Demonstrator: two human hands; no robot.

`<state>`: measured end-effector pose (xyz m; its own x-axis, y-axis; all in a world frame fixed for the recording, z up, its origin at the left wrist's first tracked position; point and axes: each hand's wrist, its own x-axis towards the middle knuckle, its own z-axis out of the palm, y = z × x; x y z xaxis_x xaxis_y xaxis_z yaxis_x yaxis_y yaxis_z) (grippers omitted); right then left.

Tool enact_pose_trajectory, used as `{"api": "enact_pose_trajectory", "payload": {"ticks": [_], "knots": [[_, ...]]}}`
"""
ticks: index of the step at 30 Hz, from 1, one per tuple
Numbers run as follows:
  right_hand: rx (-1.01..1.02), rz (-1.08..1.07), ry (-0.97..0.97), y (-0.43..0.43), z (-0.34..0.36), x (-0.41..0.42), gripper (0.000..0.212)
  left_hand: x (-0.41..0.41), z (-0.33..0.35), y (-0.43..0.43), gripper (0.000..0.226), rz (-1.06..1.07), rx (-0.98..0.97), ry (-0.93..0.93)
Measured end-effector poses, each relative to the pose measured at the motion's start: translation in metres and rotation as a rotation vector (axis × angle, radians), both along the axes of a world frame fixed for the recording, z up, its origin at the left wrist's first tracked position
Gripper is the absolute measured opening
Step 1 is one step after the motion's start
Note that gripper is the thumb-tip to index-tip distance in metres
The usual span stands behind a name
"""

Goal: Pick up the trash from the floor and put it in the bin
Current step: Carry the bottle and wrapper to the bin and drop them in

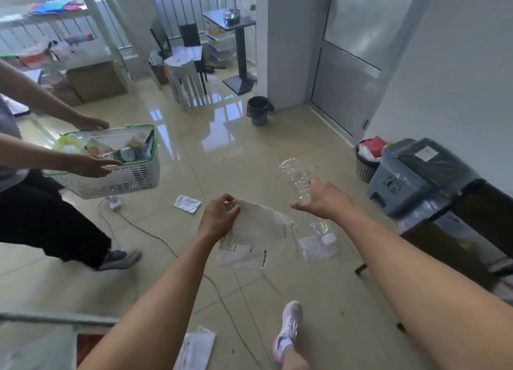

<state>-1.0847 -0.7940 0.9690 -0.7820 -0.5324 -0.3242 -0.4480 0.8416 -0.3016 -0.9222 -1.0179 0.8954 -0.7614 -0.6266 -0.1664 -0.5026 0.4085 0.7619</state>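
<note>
**Two pieces in hand, bin off to the right**

While the left hand (219,217) pinches a clear plastic bag (255,236) by its top edge, the right hand (323,200) is closed round a crushed clear bottle (297,175) that sticks up past the fingers. Both pieces are off the floor. The grey bin (410,180) with its black liner stands near, to the right, beside a small basket bin (366,161). To do this well, carry both right over the liner's mouth before letting go, bottle first; the limp bag may drift. More litter waits: a wrapper (187,203) ahead, a flat packet (317,247) under the right arm, another (195,347) by the shoe (287,330).
</note>
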Motion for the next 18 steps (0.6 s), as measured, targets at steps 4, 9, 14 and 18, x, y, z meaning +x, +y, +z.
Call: {"api": "enact_pose_trajectory", "payload": {"ticks": [4,9,14,18], "knots": [[0.003,-0.028,-0.02,-0.039,-0.008,-0.103,0.098,-0.094,-0.009,-0.04,0.015,0.035,0.019,-0.038],[0.031,-0.016,-0.02,-0.084,-0.018,-0.206,0.083,-0.191,-0.018,-0.078,0.018,0.043,-0.001,-0.033],[0.06,-0.025,-0.049,-0.125,-0.027,-0.269,0.084,-0.255,-0.031,-0.11,0.019,0.011,-0.013,-0.082],[0.066,-0.06,-0.039,-0.148,-0.038,-0.306,0.085,-0.301,-0.041,-0.14,0.022,-0.012,-0.047,-0.096]]}}
